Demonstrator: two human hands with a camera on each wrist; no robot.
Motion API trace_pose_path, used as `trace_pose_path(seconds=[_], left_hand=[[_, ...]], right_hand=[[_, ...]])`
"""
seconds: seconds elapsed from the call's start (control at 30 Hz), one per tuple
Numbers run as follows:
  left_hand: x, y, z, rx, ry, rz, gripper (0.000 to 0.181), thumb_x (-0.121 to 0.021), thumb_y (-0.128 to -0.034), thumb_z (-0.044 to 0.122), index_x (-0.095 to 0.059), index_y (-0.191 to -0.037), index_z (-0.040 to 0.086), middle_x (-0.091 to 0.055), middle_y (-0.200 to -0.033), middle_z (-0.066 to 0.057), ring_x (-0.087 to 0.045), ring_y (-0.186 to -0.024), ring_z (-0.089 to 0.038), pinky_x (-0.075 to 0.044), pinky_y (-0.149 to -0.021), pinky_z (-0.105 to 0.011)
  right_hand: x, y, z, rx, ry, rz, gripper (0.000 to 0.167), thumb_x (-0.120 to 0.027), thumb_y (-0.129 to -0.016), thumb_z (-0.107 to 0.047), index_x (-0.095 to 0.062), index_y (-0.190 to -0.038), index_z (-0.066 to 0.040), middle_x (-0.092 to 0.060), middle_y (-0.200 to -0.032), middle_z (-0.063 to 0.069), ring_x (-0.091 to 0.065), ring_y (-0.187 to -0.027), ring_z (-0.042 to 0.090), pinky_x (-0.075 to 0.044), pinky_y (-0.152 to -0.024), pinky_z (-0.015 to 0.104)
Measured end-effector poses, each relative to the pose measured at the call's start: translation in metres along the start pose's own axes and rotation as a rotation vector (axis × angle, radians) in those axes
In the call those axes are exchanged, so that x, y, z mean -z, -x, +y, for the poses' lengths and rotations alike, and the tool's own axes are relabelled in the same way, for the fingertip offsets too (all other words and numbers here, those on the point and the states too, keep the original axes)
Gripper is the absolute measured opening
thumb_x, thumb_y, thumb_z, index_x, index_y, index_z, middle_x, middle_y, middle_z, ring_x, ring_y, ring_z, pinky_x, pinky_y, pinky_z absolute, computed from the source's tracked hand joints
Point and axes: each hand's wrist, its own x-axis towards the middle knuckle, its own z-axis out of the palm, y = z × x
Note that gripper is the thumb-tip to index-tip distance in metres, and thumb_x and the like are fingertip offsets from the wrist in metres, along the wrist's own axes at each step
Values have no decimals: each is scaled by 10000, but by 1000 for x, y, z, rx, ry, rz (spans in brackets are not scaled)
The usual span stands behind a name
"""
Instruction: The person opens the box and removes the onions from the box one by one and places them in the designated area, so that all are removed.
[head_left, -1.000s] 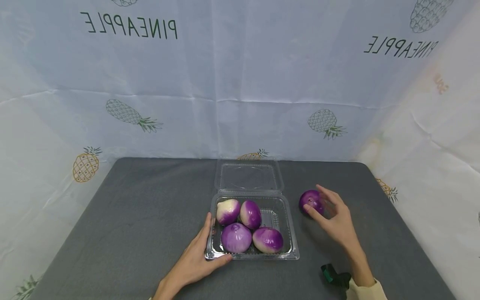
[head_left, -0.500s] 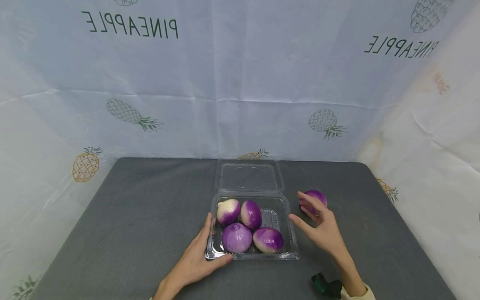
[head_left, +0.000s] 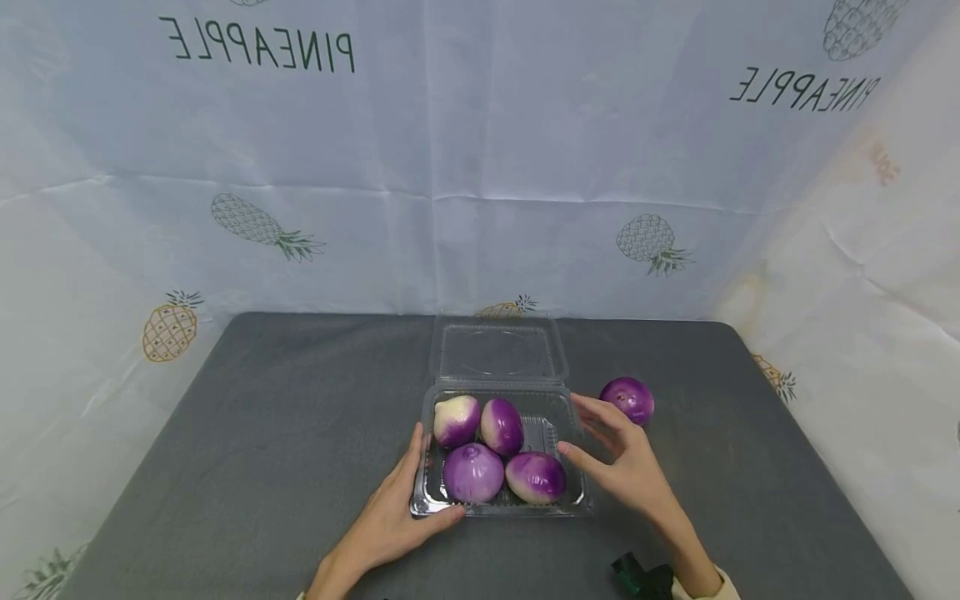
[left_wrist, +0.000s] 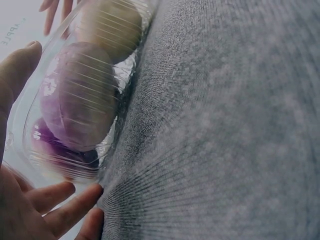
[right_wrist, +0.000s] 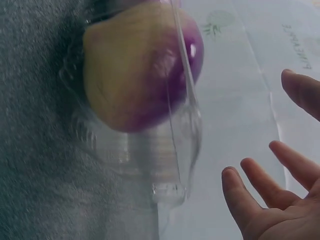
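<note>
A clear plastic clamshell box (head_left: 555, 433) lies on the grey table with its lid (head_left: 498, 350) folded back. Inside are several purple onions (head_left: 473, 473), some partly white. My left hand (head_left: 386, 500) rests along the box's left side and front corner, thumb and fingers extended; in the left wrist view the fingers reach around the clear wall. Beside the right wall is my right hand (head_left: 626, 467), fingers spread and holding nothing. The right wrist view shows them apart from the box's wall. A single purple onion (head_left: 628, 400) sits on the table just beyond that hand.
A dark object (head_left: 641, 577) sits by the right wrist at the front. The grey table (head_left: 300, 400) ends at a hanging white cloth (head_left: 525, 167) printed with pineapples, which also runs along both sides.
My right hand has left the lone onion and moved left to the box's right side. The onion remains on the table. My left hand stays at the box.
</note>
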Motion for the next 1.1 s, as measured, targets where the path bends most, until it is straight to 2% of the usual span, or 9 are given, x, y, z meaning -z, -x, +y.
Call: trace_pose_path(seconds=[0.2,0.27,0.47,0.57,0.67,0.93,1.1], left_hand=[[0,0,1,-3,-8,6,1237,-825,-797,558,-69,-1653,81,-321,-1679,-97,-424,-1489,-294,-331,-1205,-589],[0,0,1,-4,-9,9,1237,-827,-796,557,-73,-1653,80,-324,-1678,-95,-415,-1494,-293,-330,-1207,-587],[0,0,1,-3,-10,10,1240,-831,-793,552,-72,-1653,82,-331,-1676,-86,-432,-1484,-274,-336,-1206,-581],[1,0,1,-2,-13,8,1239,-827,-794,560,-71,-1654,86,-328,-1678,-85,-426,-1488,-278,-336,-1206,-582],[1,0,1,-3,-15,8,1237,-823,-796,564,-71,-1654,87,-322,-1680,-90,-405,-1500,-289,-330,-1208,-585],[1,1,2,0,0,4,1238,-829,-796,556,-70,-1654,85,-317,-1681,-88,-425,-1488,-282,-332,-1205,-589],[1,0,3,0,-10,8,1238,-831,-792,558,-78,-1654,84,-322,-1679,-84,-422,-1490,-274,-337,-1205,-582]], right_hand=[[-9,3,-1,-1,30,-35,569,-789,-876,-51,-592,-1407,-110,-600,-1370,114,-563,-1193,-71,-533,-1018,195],[-11,3,-1,-9,35,-47,554,-795,-876,-68,-604,-1394,-117,-613,-1353,105,-587,-1176,-29,-564,-1005,258],[-17,3,-1,-14,114,-84,541,-826,-865,-150,-634,-1368,-104,-653,-1323,161,-651,-1168,198,-587,-985,387],[-19,3,-1,-1,170,-90,532,-840,-854,-187,-652,-1349,-129,-672,-1314,120,-669,-1151,278,-591,-970,409],[-21,3,-2,8,214,-96,528,-847,-849,-220,-664,-1337,-139,-676,-1318,75,-666,-1170,297,-595,-947,445],[-25,3,-3,17,304,-109,559,-859,-833,-247,-674,-1323,-51,-697,-1269,61,-667,-1189,291,-587,-939,492],[-23,3,-5,-33,355,-175,617,-867,-822,-307,-662,-1341,-44,-682,-1294,89,-651,-1218,336,-554,-977,535]])
